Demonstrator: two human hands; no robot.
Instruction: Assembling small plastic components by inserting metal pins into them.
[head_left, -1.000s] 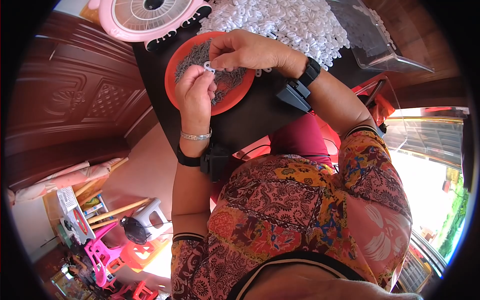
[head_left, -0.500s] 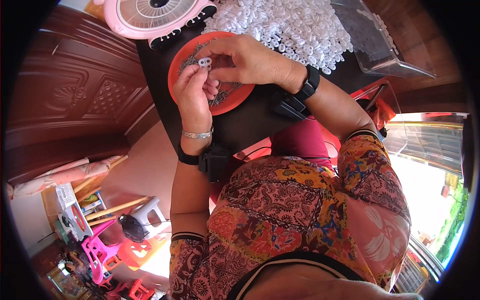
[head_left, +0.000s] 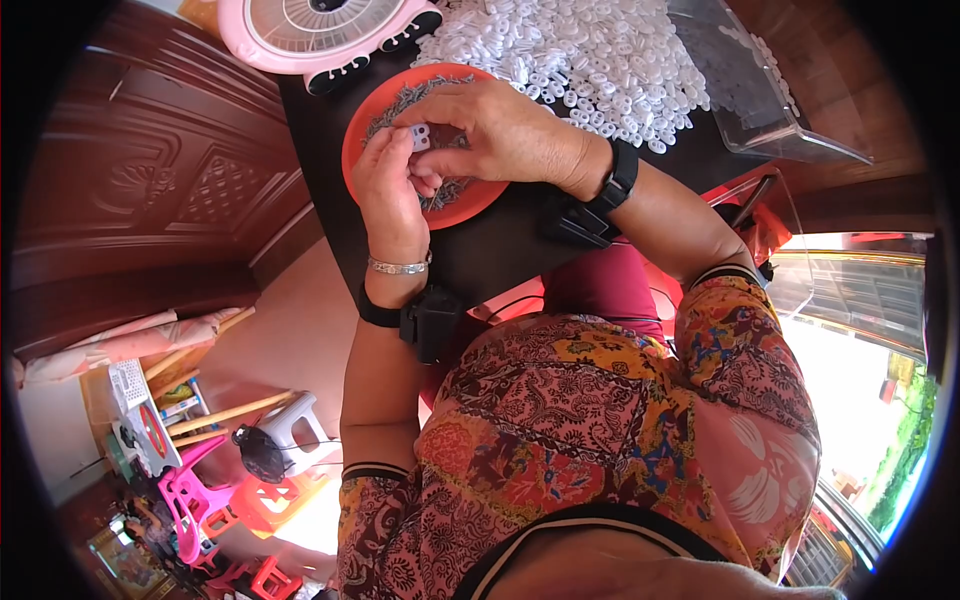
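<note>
Over a red bowl (head_left: 474,207) of small grey screws (head_left: 410,97), my two hands meet. My left hand (head_left: 391,190) is closed, its thumb and fingers pinching a small white plastic piece with dark holes (head_left: 420,133). Curved around the far side of that piece is my right hand (head_left: 497,130), its thumb and fingertips bent in toward the left fingers. Whether the right fingertips grip a screw is hidden. A large heap of white oval two-holed pieces (head_left: 600,55) lies beyond my right hand.
A pink fan (head_left: 318,35) stands at the far left of the dark table (head_left: 480,245). To the far right is a clear plastic bin (head_left: 745,90) on its side. Stools, one of them grey (head_left: 290,430), stand on the floor at lower left.
My right fingers have come down closer around the white piece, and my thumb has closed toward the left fingers. The left hand has shifted slightly to the right.
</note>
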